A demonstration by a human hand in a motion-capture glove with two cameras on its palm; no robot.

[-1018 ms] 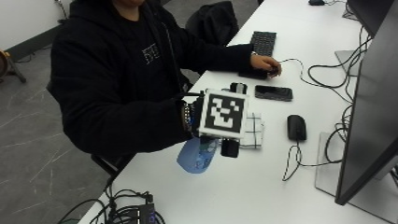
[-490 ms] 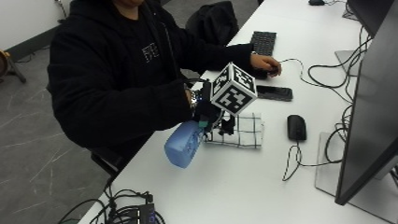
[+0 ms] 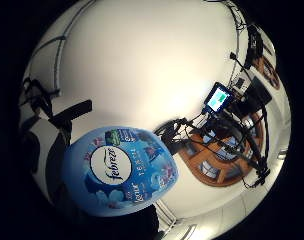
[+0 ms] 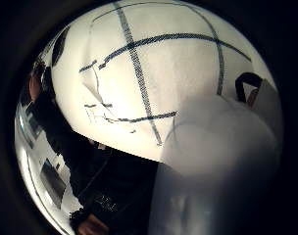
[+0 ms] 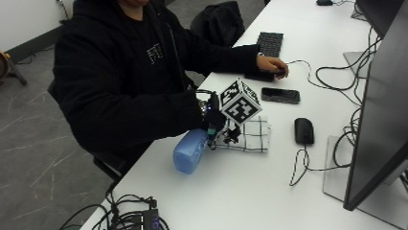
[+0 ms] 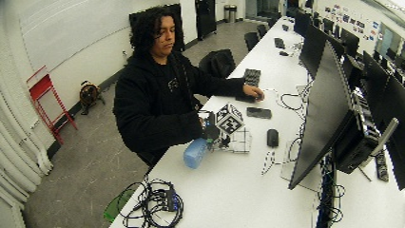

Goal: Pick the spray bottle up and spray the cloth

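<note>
In the outside view my gloved right hand [image 5: 215, 123] grips the head of a blue spray bottle [image 5: 190, 151]. The bottle is tilted, its base out toward the table's near edge and its head toward the cloth. The cloth [image 5: 250, 136] is white with thin black grid lines and lies flat on the white table just beyond the hand. The little finger side palm view shows the bottle's blue labelled body [image 3: 119, 170] close to the palm. The thumb side palm view is filled by the checked cloth [image 4: 139, 73]. In the wide view the hand [image 6: 212, 130] holds the bottle [image 6: 195, 153] beside the cloth [image 6: 240, 141].
A black mouse [image 5: 304, 130] and a black phone [image 5: 280, 95] lie past the cloth. The bare left hand [image 5: 271, 64] rests by a keyboard [image 5: 271, 44]. A large monitor [image 5: 382, 110] stands at the right. Cables [image 5: 134, 218] pile at the table's near end.
The hand has turned at the wrist and tipped the bottle from hanging nearly upright to slanted, its base swinging out toward the table's near edge. The cloth has stayed put.
</note>
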